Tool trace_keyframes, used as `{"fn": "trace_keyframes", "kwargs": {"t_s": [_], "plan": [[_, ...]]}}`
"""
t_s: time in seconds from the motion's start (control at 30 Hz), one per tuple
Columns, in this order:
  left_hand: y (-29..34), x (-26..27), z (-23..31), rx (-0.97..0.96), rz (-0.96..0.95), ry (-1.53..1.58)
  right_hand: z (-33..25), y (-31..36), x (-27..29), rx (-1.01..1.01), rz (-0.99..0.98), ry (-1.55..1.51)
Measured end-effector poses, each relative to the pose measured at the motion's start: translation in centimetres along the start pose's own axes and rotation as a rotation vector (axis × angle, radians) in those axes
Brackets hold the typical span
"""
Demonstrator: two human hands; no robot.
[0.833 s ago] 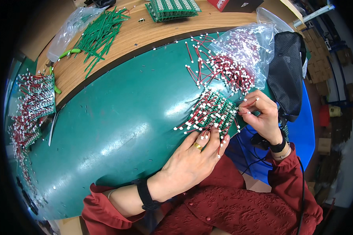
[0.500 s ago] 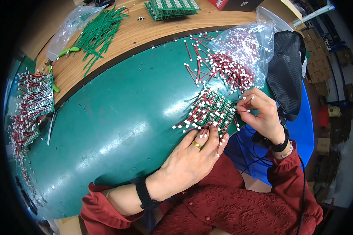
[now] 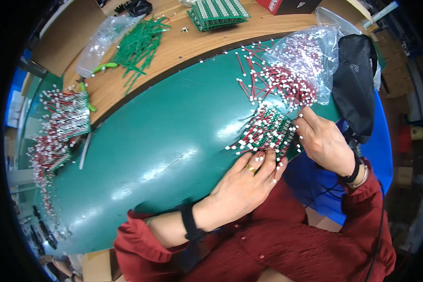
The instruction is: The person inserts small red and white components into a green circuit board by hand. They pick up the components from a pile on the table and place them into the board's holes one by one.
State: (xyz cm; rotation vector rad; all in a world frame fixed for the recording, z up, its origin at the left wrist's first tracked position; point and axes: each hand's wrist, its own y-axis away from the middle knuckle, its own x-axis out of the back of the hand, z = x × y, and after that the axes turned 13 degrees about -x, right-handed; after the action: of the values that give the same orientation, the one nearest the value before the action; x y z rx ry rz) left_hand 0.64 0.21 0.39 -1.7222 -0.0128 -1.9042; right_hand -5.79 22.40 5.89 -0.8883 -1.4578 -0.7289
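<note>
1. Currently, the circuit board [image 3: 284, 128], thick with red wires and white connectors, lies near the table's [image 3: 164, 127] right-hand near edge.
2. The left hand [image 3: 237, 187] bends its fingers over the board's near side; how far its grip closes underneath, I cannot tell.
3. The right hand [image 3: 325, 143] has its grip pinched together around 1 small lead [image 3: 296, 126] at the board's right side.
4. Toward the table's far right corner, a clear bag [image 3: 303, 49] lies beside a black mesh pouch [image 3: 355, 87].
</note>
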Motion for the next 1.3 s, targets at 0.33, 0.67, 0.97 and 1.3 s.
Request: {"fn": "trace_keyframes", "kwargs": {"t_s": [0.33,0.67,0.97,1.3], "plan": [[-0.8,0.4,0.1,0.098,0.154,0.205,2.4,1.0,-2.3,0.004,0.15,-0.229],[-1.3,0.3,-0.6,0.592,0.399,0.072,6.0,0.4,-7.5,-0.155,0.06,-1.195],[-1.1,1.6,-1.1,0.592,0.658,0.394,6.2,0.6,-8.5,-0.163,0.114,-1.283],[16.4,11.6,1.2,0.853,0.902,-0.174,5.8,0.8,-8.2,-0.158,0.139,-1.239]]}}
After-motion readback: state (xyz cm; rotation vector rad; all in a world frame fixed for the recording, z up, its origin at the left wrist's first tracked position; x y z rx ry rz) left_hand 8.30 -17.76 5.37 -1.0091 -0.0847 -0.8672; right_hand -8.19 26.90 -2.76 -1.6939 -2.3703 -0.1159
